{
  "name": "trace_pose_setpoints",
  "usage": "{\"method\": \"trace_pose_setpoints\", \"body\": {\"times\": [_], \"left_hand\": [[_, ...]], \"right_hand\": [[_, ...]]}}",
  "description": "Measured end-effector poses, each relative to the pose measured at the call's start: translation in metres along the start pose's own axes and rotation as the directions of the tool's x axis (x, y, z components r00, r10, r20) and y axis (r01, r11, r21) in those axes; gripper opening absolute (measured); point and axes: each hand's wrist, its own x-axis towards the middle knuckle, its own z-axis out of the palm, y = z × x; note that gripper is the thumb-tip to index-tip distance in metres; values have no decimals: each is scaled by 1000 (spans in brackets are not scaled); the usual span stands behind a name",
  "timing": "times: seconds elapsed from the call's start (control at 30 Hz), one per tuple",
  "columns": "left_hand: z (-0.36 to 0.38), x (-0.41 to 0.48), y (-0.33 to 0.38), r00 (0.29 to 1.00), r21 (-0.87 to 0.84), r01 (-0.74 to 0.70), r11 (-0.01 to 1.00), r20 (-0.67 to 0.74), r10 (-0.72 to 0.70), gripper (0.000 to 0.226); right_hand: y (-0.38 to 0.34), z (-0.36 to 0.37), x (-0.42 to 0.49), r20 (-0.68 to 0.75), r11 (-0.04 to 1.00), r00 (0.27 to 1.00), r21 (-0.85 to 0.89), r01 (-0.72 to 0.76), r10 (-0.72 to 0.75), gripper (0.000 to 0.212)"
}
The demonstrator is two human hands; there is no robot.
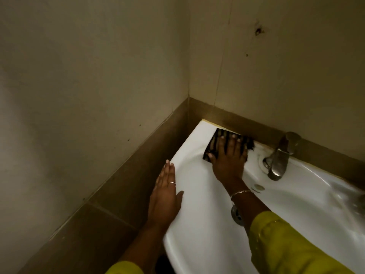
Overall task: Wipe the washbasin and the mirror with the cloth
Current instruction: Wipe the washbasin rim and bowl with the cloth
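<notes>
A white washbasin (199, 196) fills the lower right, fixed into a wall corner. On its back left ledge lies a dark striped cloth (212, 144). My right hand (229, 157) presses flat on the cloth with fingers spread, close to the back wall. My left hand (165, 194) rests flat against the basin's left outer rim, fingers straight, holding nothing. No mirror is in view.
A metal tap (280, 157) stands on the back ledge to the right of the cloth. The drain (237, 213) is partly hidden by my right forearm. Brown tiled walls (138, 165) close in on the left and behind the basin.
</notes>
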Motion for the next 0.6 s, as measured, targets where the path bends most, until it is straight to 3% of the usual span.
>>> {"method": "trace_pose_setpoints", "body": {"times": [0.1, 0.17, 0.3, 0.33, 0.43, 0.5, 0.6], "left_hand": [[1, 1, 0, 1000, -26, 7, 1000, -12, -7, 77], [1, 1, 0, 1000, -50, 10, 999, -23, -12, 78], [2, -1, -2, 999, -110, 33, 993, -39, -38, 79], [3, 0, -3, 998, -127, 40, 991, -39, -45, 80], [6, 0, -4, 996, -168, 50, 985, -63, -61, 96], [7, -1, -4, 988, -225, 105, 969, -84, -127, 106], [5, -3, -2, 963, -343, 196, 919, -110, -247, 111]], "right_hand": [[-26, 4, 9, 72, 986, 983, 5, 167, -167, 67], [-39, 5, 7, 94, 939, 935, 56, 339, -343, 63], [-41, 13, -9, 105, 721, 720, 229, 654, -686, 61], [-42, 8, -10, 74, 703, 723, 321, 635, -687, 60], [-53, -10, -3, -12, 727, 913, 600, 334, -409, 50], [-69, -15, 0, -24, 831, 966, 504, 236, -259, 48], [-93, 2, -10, 109, 934, 961, 286, 213, -252, 64]]}}
